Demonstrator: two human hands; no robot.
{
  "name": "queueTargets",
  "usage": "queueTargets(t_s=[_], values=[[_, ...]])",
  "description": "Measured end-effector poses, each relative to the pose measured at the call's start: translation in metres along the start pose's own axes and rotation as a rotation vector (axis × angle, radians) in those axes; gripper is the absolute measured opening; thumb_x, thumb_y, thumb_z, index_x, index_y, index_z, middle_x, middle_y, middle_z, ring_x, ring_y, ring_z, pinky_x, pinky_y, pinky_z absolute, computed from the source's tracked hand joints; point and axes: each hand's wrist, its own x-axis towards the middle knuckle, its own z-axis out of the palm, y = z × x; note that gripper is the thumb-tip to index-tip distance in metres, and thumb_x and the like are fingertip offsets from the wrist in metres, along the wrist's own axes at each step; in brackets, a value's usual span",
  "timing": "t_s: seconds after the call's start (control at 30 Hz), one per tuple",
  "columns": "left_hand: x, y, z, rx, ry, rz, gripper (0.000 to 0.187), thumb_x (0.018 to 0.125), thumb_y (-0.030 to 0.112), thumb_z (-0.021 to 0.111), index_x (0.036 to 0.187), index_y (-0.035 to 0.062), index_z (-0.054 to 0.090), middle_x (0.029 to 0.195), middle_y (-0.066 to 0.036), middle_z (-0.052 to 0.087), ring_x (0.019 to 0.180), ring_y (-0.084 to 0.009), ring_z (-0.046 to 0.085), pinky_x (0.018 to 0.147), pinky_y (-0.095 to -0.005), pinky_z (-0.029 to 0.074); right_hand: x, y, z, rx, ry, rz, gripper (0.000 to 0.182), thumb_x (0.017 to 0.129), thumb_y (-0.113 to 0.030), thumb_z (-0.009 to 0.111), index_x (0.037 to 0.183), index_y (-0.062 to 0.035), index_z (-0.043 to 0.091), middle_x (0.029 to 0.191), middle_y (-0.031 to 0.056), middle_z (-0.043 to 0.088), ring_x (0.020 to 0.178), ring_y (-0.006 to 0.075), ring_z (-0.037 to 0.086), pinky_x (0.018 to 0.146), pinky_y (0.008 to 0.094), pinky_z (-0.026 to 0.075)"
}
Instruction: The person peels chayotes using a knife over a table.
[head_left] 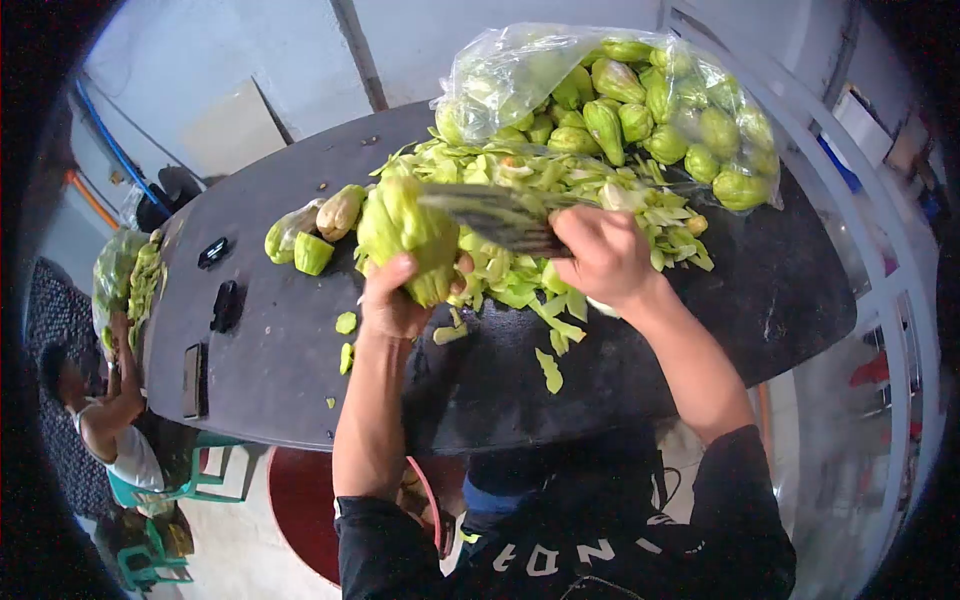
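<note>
My left hand [395, 300] is wrapped round the lower part of a large green chayote [408, 235], held above the dark table [270, 370]. In my right hand [605, 255] is a wide-bladed knife [495, 215], blurred by motion; its blade points left, and its tip is at the chayote's upper right side. Whether the blade touches it is hard to tell. A heap of pale green peelings [560, 180] lies behind and under the knife. Left of the held chayote are a cut green piece [313, 254] and some pale chayotes [341, 212].
A clear plastic bag [740, 130] full of chayotes stands at the back right. Dark small objects [228, 305] and a phone-like item [194, 381] lie at the table's left. Below is a red tub [300, 510]. Another person [125, 430] sits far left by a green stool [210, 470].
</note>
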Motion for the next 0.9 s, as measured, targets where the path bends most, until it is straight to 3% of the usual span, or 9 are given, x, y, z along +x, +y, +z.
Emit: queueTargets(t_s=[0.03, 0.07, 0.2, 0.3, 0.6, 0.67, 0.7, 0.73, 0.9], values=[[-0.001, -0.004, 0.004, -0.025, 0.107, -0.033, 0.072, 0.07, 0.028, 0.077, 0.131, 0.0048, 0.045, 0.111, -0.015, 0.062, 0.083, -0.0305, 0.067, 0.06, -0.0398, 0.057, 0.001, -0.002, 0.0, 0.011, 0.016, -0.074, 0.02, 0.065, -0.003, 0.065, 0.077, -0.0059, 0.049, 0.062, 0.0081, 0.053, 0.055, 0.0297, 0.06, 0.048, 0.0405, 0.048], [-0.003, -0.003, 0.005, 0.125, 0.154, -0.067, 0.071, 0.071, 0.019, 0.077, 0.132, 0.0037, 0.044, 0.112, -0.014, 0.063, 0.089, -0.0265, 0.066, 0.071, -0.0382, 0.057, 0.001, -0.005, 0.001, 0.025, 0.028, -0.147, 0.02, 0.064, -0.002, 0.064, 0.077, -0.0054, 0.05, 0.06, 0.0072, 0.051, 0.054, 0.0277, 0.059, 0.047, 0.0387, 0.048], [0.005, -0.017, 0.012, 0.847, 0.238, 0.336, 0.083, 0.067, 0.014, 0.082, 0.136, 0.0002, 0.039, 0.116, -0.013, 0.061, 0.106, -0.0198, 0.06, 0.094, -0.0341, 0.048, 0.002, -0.024, 0.002, -0.121, 0.033, -0.322, 0.01, 0.07, -0.008, 0.061, 0.079, -0.006, 0.056, 0.061, 0.0022, 0.047, 0.055, 0.0173, 0.058, 0.048, 0.0301, 0.049], [0.014, -0.027, 0.006, 0.886, 0.206, 0.499, 0.082, 0.067, 0.017, 0.083, 0.136, 0.003, 0.04, 0.117, -0.013, 0.061, 0.105, -0.0188, 0.06, 0.093, -0.0332, 0.048, 0.005, -0.034, 0.004, -0.114, 0.023, -0.35, 0.009, 0.072, -0.011, 0.061, 0.079, -0.0063, 0.058, 0.063, 0.0008, 0.048, 0.057, 0.0155, 0.057, 0.05, 0.0281, 0.05], [0.01, -0.021, 0.019, 0.902, 0.292, 0.358, 0.073, 0.069, 0.012, 0.079, 0.133, 0.0065, 0.043, 0.112, -0.013, 0.065, 0.102, -0.0193, 0.063, 0.089, -0.0318, 0.05, 0.0, -0.033, 0.005, -0.181, -0.026, -0.36, 0.007, 0.075, -0.015, 0.061, 0.078, -0.0094, 0.057, 0.061, -0.0002, 0.047, 0.053, 0.0136, 0.055, 0.044, 0.028, 0.047], [0.002, -0.01, 0.039, 1.165, 0.333, 0.244, 0.077, 0.063, 0.009, 0.078, 0.133, 0.0044, 0.043, 0.111, -0.016, 0.065, 0.103, -0.0226, 0.063, 0.09, -0.0336, 0.05, -0.007, 0.007, 0.024, -0.305, -0.192, -0.021, 0.005, 0.084, -0.015, 0.058, 0.083, -0.013, 0.053, 0.062, 0.0058, 0.057, 0.05, 0.0228, 0.061, 0.043, 0.0369, 0.05], [0.003, -0.009, 0.044, 1.087, 0.316, 0.233, 0.079, 0.06, 0.007, 0.075, 0.132, 0.002, 0.042, 0.11, -0.018, 0.065, 0.103, -0.025, 0.064, 0.092, -0.0349, 0.05, -0.008, 0.034, 0.029, -0.23, -0.21, 0.18, 0.011, 0.08, -0.009, 0.063, 0.085, -0.0091, 0.053, 0.071, 0.0132, 0.064, 0.061, 0.0331, 0.064, 0.052, 0.0464, 0.051], [0.007, -0.01, 0.042, 1.087, 0.3, 0.254, 0.079, 0.06, 0.007, 0.075, 0.132, 0.002, 0.042, 0.11, -0.018, 0.065, 0.103, -0.025, 0.064, 0.092, -0.0349, 0.05, -0.01, 0.046, 0.026, -0.22, -0.161, 0.237, 0.013, 0.079, -0.01, 0.065, 0.086, -0.0092, 0.053, 0.072, 0.0133, 0.064, 0.065, 0.0333, 0.065, 0.054, 0.0459, 0.052], [0.008, -0.013, 0.039, 1.062, 0.328, 0.249, 0.079, 0.062, 0.01, 0.076, 0.133, 0.0001, 0.042, 0.108, -0.016, 0.066, 0.1, -0.0244, 0.065, 0.091, -0.0348, 0.05, -0.01, 0.033, 0.01, -0.145, -0.117, 0.11, 0.019, 0.072, -0.008, 0.068, 0.083, -0.0073, 0.052, 0.07, 0.0108, 0.062, 0.062, 0.0317, 0.064, 0.055, 0.0417, 0.052]])
